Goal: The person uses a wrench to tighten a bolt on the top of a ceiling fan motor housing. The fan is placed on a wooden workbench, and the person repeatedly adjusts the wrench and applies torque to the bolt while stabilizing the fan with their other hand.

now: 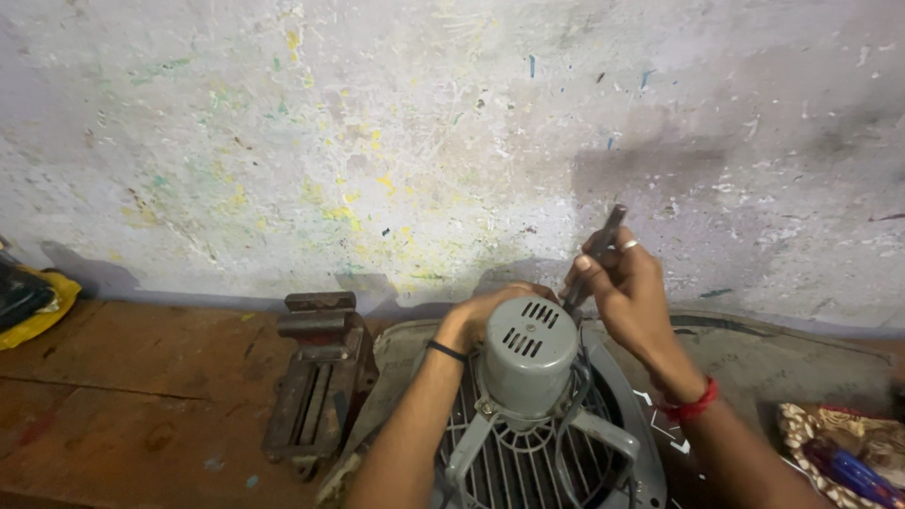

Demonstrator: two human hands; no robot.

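Tool tip [572,306] behind the grey motor housing [526,355], left hand [485,311] fingers perhaps curled there, fan grille [528,471] bottom-cropped.

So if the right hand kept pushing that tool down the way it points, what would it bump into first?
Probably the grey motor housing: the right hand angles the dark tool down toward its top edge, beside the left hand. Depth there is unclear.

On the workbench [141,377], the fan [537,443] stands at the near edge, right of centre, its motor housing [528,353] on top. The vise [316,377] lies just left of it. A tool [592,254] rises behind the housing, apparently touching it.
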